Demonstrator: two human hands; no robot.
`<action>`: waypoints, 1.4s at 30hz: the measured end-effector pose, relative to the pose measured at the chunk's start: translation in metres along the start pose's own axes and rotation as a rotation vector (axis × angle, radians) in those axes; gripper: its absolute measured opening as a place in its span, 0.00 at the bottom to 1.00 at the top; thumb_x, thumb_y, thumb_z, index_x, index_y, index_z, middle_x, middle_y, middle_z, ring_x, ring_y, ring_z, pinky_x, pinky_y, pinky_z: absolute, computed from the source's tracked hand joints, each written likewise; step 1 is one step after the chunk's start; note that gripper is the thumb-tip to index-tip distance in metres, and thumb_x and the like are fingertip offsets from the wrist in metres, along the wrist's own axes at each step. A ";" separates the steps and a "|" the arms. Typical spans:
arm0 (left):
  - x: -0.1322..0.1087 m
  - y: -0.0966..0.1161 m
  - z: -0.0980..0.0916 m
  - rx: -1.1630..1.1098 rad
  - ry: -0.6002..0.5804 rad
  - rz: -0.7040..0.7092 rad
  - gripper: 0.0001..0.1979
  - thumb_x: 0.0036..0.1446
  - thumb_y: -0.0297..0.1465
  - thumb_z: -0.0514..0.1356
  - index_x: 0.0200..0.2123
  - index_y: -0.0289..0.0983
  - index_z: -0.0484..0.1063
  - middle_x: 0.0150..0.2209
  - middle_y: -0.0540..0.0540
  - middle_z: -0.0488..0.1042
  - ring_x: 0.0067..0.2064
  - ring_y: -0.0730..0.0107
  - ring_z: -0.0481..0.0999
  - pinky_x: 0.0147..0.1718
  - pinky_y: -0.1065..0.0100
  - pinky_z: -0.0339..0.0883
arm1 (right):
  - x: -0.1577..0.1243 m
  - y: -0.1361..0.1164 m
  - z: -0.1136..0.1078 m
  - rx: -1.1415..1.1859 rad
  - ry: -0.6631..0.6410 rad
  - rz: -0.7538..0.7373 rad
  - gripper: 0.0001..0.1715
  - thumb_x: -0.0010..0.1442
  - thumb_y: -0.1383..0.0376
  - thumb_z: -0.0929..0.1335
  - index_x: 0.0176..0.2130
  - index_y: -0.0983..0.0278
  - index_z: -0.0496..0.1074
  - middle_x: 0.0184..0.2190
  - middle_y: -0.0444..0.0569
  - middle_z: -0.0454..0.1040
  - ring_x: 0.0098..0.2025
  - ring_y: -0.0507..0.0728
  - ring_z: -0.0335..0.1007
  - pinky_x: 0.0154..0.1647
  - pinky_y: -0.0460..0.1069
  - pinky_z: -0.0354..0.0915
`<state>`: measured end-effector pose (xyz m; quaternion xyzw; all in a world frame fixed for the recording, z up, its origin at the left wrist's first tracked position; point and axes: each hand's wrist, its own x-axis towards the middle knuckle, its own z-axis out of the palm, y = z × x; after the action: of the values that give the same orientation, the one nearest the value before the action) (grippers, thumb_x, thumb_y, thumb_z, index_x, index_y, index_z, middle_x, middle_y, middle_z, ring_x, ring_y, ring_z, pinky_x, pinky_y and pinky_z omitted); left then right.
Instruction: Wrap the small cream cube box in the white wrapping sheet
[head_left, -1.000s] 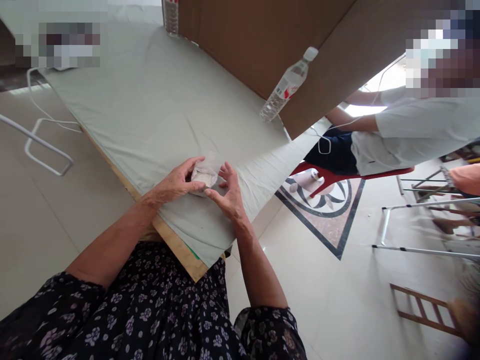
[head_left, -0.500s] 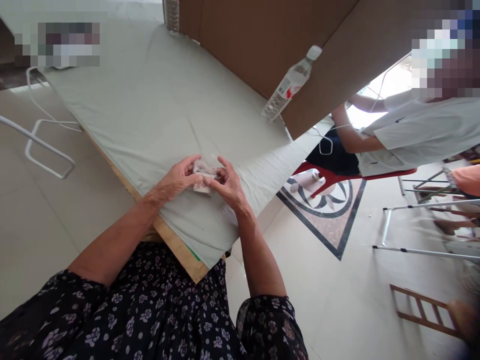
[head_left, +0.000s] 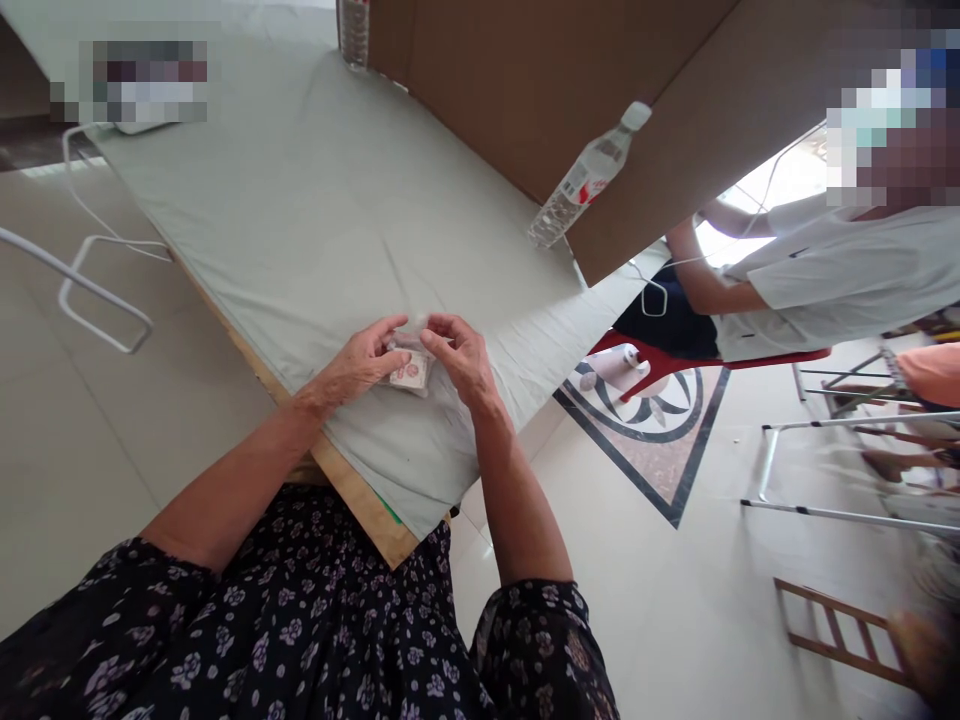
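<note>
Close to the table corner, my left hand (head_left: 369, 358) grips a small white box-shaped packet (head_left: 409, 370) with red print, its thumb lying over the packet's left side. Thin clear plastic film (head_left: 417, 330) shows around the packet's upper edge. My right hand (head_left: 463, 357) is at the packet's right, fingers curled and the thumb close to the index finger. It seems to pinch the film, though the fingertips partly hide it. Beneath both hands lies the pale grey-green cloth (head_left: 300, 210) of the table.
A clear plastic bottle (head_left: 592, 172) with a red-and-white label leans against a large brown cardboard panel (head_left: 487, 90). Another bottle (head_left: 354, 35) stands farther back. A person in a white shirt (head_left: 840, 270) sits at the right on a red seat. White metal tubing (head_left: 97, 290) is at the left.
My right hand has shifted off the packet's front toward its upper right. The packet's red-printed face now shows, with my left hand still on it. The view has moved slightly.
</note>
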<state>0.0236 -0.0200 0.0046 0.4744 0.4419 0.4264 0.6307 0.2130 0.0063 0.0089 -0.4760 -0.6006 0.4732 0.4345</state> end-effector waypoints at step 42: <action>-0.008 -0.011 0.018 0.349 0.164 0.266 0.27 0.68 0.43 0.53 0.62 0.31 0.69 0.51 0.38 0.81 0.42 0.65 0.78 0.47 0.64 0.72 | -0.093 -0.001 0.023 -0.786 0.047 -0.412 0.20 0.70 0.55 0.67 0.56 0.55 0.78 0.61 0.54 0.76 0.66 0.70 0.64 0.67 0.66 0.55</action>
<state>0.0402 -0.0341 -0.0017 0.5940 0.4925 0.4599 0.4395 0.2064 -0.0885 -0.0009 -0.4860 -0.8071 0.1016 0.3194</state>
